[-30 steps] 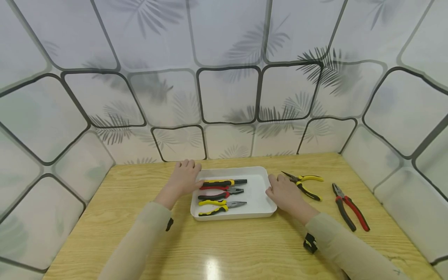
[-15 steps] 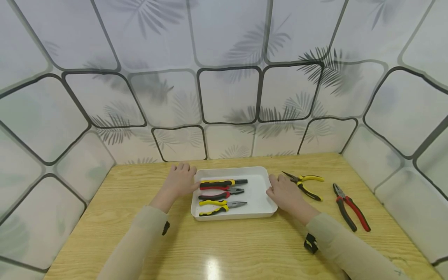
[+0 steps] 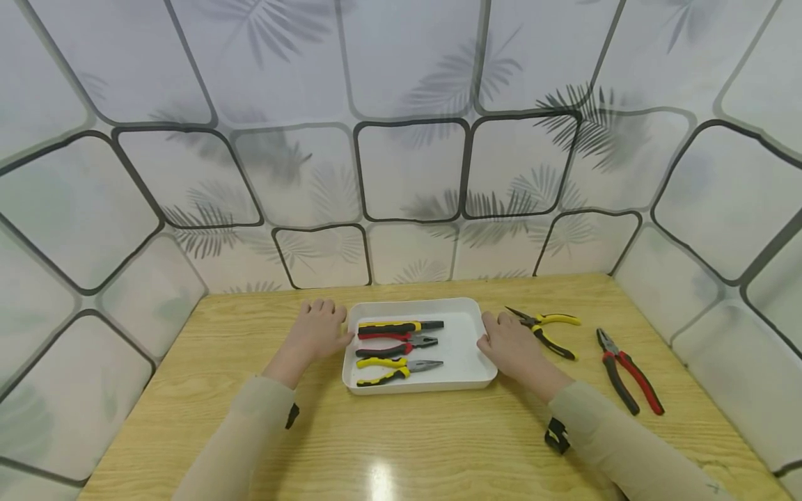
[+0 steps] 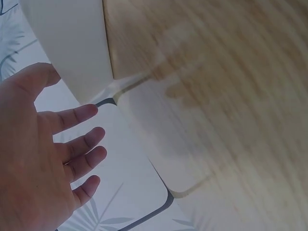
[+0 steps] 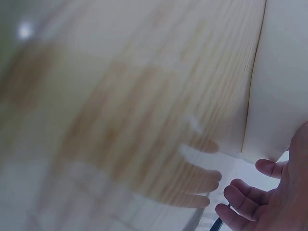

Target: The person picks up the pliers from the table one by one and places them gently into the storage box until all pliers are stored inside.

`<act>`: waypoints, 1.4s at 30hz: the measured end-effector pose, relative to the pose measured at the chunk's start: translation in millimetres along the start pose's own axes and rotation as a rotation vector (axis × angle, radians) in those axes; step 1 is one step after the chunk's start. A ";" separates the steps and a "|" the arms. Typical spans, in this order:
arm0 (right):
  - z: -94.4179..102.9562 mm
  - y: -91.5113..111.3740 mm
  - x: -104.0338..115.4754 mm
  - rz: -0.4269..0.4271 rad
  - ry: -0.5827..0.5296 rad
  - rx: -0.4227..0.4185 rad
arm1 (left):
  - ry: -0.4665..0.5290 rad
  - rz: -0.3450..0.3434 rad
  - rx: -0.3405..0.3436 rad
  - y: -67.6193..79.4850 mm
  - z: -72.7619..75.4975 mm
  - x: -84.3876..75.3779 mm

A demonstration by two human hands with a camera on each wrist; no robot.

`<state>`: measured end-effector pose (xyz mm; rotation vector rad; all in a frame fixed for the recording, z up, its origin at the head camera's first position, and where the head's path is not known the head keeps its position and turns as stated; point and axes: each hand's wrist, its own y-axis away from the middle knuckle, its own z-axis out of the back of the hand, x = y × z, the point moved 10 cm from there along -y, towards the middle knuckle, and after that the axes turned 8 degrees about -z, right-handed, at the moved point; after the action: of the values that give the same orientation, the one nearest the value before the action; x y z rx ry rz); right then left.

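A white tray (image 3: pixel 460 348) lies on the wooden table. My left hand (image 3: pixel 315 334) stands just off its left end, fingers spread and relaxed; the left wrist view shows the fingers (image 4: pixel 84 159) holding nothing. At the right end, my right hand (image 3: pixel 514 348) holds the tray's rim; in the right wrist view an index fingertip (image 5: pixel 269 167) meets the outer wall, while the thumb is hidden. Inside the tray lie a yellow-and-black-handled tool with a dark tip (image 3: pixel 401 327), red-and-black combination pliers (image 3: pixel 401 345) and yellow-and-black long-nose pliers (image 3: pixel 401 369).
Beyond my right hand, another pair of yellow-and-black long-nose pliers (image 3: pixel 548 328) lies on the table (image 3: pixel 426 445). Farther right are larger red-and-black pliers (image 3: pixel 626 372). A patterned cloth wall (image 3: pixel 410 174) encloses the table at the back and sides.
My left hand has drawn back leftward from the tray's left rim, its thumb leaving the inside of the tray. The right hand, tray and pliers have hardly moved.
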<state>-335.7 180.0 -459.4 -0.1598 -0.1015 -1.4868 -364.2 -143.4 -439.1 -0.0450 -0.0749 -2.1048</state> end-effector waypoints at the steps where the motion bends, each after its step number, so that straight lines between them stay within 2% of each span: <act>1: 0.0 0.1 0.1 0.002 -0.002 -0.002 | 0.001 0.000 0.002 0.4 -1.2 -0.2; 19: 2.3 -1.6 -0.2 -0.003 -0.003 0.000 | 0.021 -0.009 0.012 5.6 -10.8 -12.3; 29: 0.4 -0.9 0.2 0.002 -0.005 0.010 | 0.058 0.021 0.018 8.2 -20.5 -16.5; 36: -0.7 -0.1 -0.5 0.001 -0.007 0.014 | 0.055 0.034 0.004 9.8 -20.4 -21.3; 42: -0.8 1.4 0.1 0.005 0.004 0.012 | 0.042 0.044 0.021 11.0 -21.7 -24.9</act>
<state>-334.3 179.8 -460.2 -0.1475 -0.1070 -1.4817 -342.1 -129.2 -461.9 0.0097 -0.0705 -2.0598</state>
